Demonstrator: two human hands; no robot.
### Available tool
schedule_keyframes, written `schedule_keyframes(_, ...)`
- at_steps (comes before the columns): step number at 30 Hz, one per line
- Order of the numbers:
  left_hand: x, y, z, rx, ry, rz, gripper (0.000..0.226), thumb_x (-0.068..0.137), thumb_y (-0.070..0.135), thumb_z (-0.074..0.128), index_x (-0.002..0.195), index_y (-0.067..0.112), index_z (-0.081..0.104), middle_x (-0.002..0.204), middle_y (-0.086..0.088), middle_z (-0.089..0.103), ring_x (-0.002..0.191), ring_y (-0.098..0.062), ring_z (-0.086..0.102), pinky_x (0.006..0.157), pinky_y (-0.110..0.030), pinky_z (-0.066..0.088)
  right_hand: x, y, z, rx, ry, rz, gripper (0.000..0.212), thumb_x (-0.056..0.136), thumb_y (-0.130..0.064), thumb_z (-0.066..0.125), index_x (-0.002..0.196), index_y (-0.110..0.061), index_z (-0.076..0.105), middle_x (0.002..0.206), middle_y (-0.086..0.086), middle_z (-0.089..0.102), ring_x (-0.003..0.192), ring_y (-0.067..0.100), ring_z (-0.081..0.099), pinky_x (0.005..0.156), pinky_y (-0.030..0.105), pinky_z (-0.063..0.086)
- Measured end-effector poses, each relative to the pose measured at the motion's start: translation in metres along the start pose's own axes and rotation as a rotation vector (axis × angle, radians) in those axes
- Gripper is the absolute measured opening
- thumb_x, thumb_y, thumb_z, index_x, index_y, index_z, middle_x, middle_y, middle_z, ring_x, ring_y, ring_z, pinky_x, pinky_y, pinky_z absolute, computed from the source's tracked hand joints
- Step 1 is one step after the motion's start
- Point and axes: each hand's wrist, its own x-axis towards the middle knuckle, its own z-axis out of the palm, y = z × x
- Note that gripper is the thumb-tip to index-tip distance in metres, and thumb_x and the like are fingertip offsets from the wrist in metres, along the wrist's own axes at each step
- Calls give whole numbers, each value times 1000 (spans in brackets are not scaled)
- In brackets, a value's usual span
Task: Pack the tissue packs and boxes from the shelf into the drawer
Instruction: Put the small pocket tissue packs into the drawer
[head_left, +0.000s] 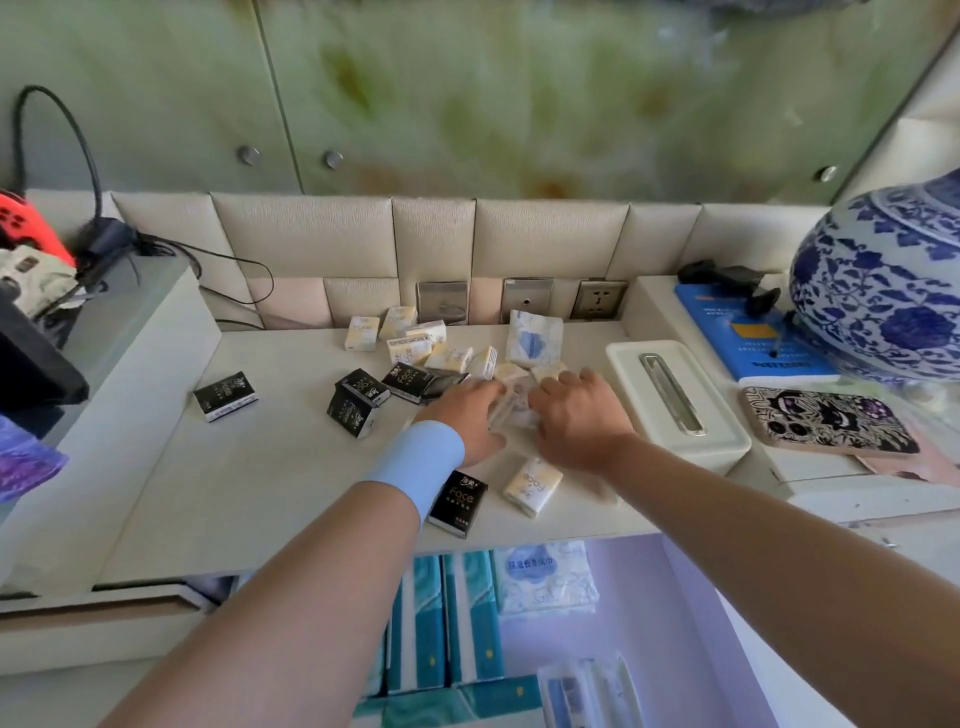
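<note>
Head: pale packs (511, 410) between both grips (470, 415) (574, 415).

Blue-and-white vase (883, 291) at right, patterned phone (826, 428) near it, red controller (31, 223) far left, wall sockets (597, 300) behind

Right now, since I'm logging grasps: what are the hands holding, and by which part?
Both hold one bunch of pale tissue packs on the shelf: left hand grips its left side, right hand its right side and top.
</note>
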Motion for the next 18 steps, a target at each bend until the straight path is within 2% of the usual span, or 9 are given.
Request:
schedule_keyframes(2, 1, -1, -5, -87, 100, 38, 77, 80, 36, 73, 146, 35, 32, 144, -1, 37, 134, -25, 34, 105, -46, 41, 10, -1, -13, 68, 125, 33, 13, 70, -25, 56, 70, -14, 61, 65, 5, 59, 57, 27, 54, 61, 31, 29)
schedule_keyframes(3, 1, 1, -8, -108, 141, 68, 76, 77, 37, 75, 143, 36, 37, 140, -1, 40, 133, -24, 34, 104, -45, 40, 16, -3, -21, 99, 164, 60, 15, 69, -25, 51, 69, -14, 60, 63, 4, 58, 56, 28, 52, 62, 31, 26)
schedule_keyframes(4, 3, 1, -9, -127, 185, 96, 67, 74, 40, 76, 134, 36, 46, 132, 0, 46, 129, -24, 39, 101, -43, 42, 22, -4, -28, 144, 200, 90, 18, 69, -25, 46, 69, -13, 59, 63, 4, 57, 56, 28, 52, 62, 30, 25)
schedule_keyframes(6, 5, 4, -16, -204, 244, 77, 34, 74, 46, 70, 102, 30, 59, 107, 2, 59, 109, -25, 56, 85, -35, 49, 34, -6, -38, 273, 282, 164, 24, 68, -25, 41, 71, -11, 60, 65, 5, 59, 59, 29, 53, 61, 30, 30)
schedule_keyframes(8, 7, 8, -30, -354, 194, -22, 24, 82, 44, 63, 93, 23, 63, 93, 0, 65, 87, -24, 62, 71, -32, 49, 46, -5, -45, 447, 296, 262, 26, 72, -22, 43, 84, -9, 62, 75, 7, 61, 68, 29, 54, 62, 30, 32)
schedule_keyframes(10, 9, 4, -45, -367, 182, -97, 23, 87, 42, 57, 96, 22, 62, 93, -2, 66, 83, -24, 61, 69, -32, 49, 58, -1, -44, 616, 224, 366, 29, 80, -15, 50, 104, -7, 61, 93, 9, 62, 84, 28, 56, 67, 30, 36)
schedule_keyframes(13, 16, -12, -60, -319, 244, -194, 21, 93, 37, 53, 100, 17, 54, 99, -6, 62, 86, -27, 57, 68, -33, 41, 74, 9, -35, 746, 18, 532, 45, 89, -17, 51, 134, -13, 50, 129, 7, 51, 111, 24, 53, 89, 31, 44)
schedule_keyframes(15, 20, -26, -64, -369, 281, -243, 23, 93, 34, 54, 107, 16, 55, 103, -6, 62, 87, -27, 56, 65, -30, 39, 83, 16, -22, 745, -187, 632, 48, 92, -17, 49, 140, -17, 46, 139, 8, 42, 110, 25, 53, 88, 30, 46)
schedule_keyframes(18, 24, -41, -64, -453, 321, -306, 27, 94, 29, 54, 118, 17, 57, 110, -4, 61, 88, -24, 54, 62, -28, 39, 94, 20, 2, 694, -434, 639, 47, 96, -20, 45, 143, -25, 45, 145, 10, 34, 109, 28, 56, 92, 39, 53)
